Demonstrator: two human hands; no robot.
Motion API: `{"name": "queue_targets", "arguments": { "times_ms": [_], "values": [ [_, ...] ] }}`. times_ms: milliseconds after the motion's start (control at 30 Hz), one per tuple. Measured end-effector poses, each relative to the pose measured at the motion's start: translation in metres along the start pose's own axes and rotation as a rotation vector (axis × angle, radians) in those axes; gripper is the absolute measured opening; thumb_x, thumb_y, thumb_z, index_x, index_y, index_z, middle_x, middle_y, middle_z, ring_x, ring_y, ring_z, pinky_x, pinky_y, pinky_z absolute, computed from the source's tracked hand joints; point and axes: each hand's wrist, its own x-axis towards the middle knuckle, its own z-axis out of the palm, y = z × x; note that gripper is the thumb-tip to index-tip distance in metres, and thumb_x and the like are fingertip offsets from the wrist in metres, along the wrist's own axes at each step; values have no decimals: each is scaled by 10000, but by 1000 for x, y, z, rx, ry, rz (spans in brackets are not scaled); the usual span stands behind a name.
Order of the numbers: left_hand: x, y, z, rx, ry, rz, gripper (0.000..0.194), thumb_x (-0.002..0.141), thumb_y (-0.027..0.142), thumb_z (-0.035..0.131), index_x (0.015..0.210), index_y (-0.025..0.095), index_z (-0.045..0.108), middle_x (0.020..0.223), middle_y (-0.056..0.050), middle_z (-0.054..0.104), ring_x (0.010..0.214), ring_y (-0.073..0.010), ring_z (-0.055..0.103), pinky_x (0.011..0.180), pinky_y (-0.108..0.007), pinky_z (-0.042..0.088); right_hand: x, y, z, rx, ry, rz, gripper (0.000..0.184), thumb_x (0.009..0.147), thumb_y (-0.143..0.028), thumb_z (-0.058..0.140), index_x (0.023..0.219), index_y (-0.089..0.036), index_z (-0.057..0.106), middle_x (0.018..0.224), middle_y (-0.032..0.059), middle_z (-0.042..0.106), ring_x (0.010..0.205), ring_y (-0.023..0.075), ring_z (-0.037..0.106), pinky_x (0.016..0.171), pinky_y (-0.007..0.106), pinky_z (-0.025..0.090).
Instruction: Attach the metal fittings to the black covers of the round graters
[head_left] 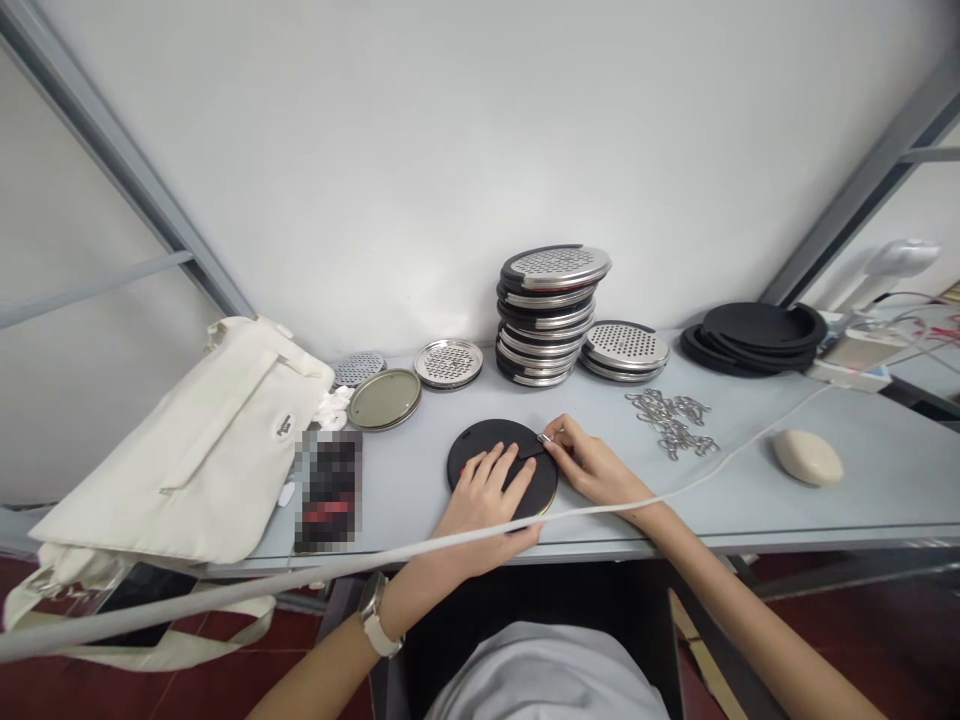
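Note:
A round black disc (478,437) with a thin gold-coloured edge at its lower right lies near the table's front edge. My left hand (491,492) rests flat on top of it, fingers spread. At the disc's upper right rim, my right hand (589,462) pinches a small silvery metal clip (543,438) between thumb and forefinger. The clip touches or nearly touches the rim; its exact seating is partly hidden by the fingertips. A pile of similar small metal clips (670,420) lies to the right of my right hand.
Behind stands a tall stack of round metal graters (555,325), with a shorter stack (625,348) beside it. Black discs (757,335) are piled at right, near a beige oval object (808,457). An olive lid (385,398) and white bag (172,460) lie left. A white cable (420,548) crosses in front.

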Motion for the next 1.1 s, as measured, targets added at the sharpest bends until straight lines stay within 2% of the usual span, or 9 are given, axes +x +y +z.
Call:
{"name": "queue_targets", "arguments": {
  "times_ms": [167, 367, 533, 667, 867, 1100],
  "values": [
    [1, 0, 0, -7, -7, -3, 591, 863, 456, 491, 1369, 161, 408, 1425, -158, 387, 1326, -317, 334, 1038, -457, 322, 2, 1, -1, -50, 67, -32, 132, 935, -283, 389, 852, -205, 455, 738, 10, 526, 679, 152, 508, 663, 269, 412],
    [0, 0, -1, -14, -10, 3, 590, 866, 454, 484, 1372, 161, 404, 1424, -156, 389, 1328, -321, 331, 1035, -464, 324, 3, 2, -1, -40, 116, -72, 157, 923, -275, 430, 886, -183, 552, 809, 47, 573, 750, 161, 548, 706, 279, 438],
    [0, 0, 0, -7, -3, 3, 590, 864, 455, 488, 1370, 161, 407, 1421, -161, 391, 1327, -323, 333, 1032, -469, 329, 3, 2, 0, 2, 95, -48, 206, 923, -269, 422, 1061, -178, 545, 793, 37, 608, 718, 153, 566, 701, 274, 452],
    [0, 0, 1, 1, -15, -3, 593, 864, 453, 490, 1373, 159, 404, 1427, -162, 383, 1327, -324, 331, 1035, -464, 326, 3, 2, 0, -28, 92, -39, 204, 908, -274, 427, 1028, -173, 558, 749, 26, 588, 679, 148, 549, 673, 272, 448],
    [0, 0, 0, -4, -6, -5, 589, 857, 445, 506, 1368, 168, 411, 1417, -154, 399, 1312, -319, 355, 1028, -468, 336, 2, 2, 0, 2, 22, -14, 225, 859, -259, 454, 1060, -172, 505, 691, -12, 514, 631, 138, 517, 612, 255, 438],
    [0, 0, -1, -5, -26, -9, 593, 855, 442, 507, 1372, 169, 407, 1422, -151, 392, 1317, -325, 344, 1037, -475, 326, 3, 5, -1, 14, -10, 12, 228, 898, -307, 403, 1066, -180, 489, 664, -29, 484, 587, 126, 475, 569, 237, 398]
  ]
}}
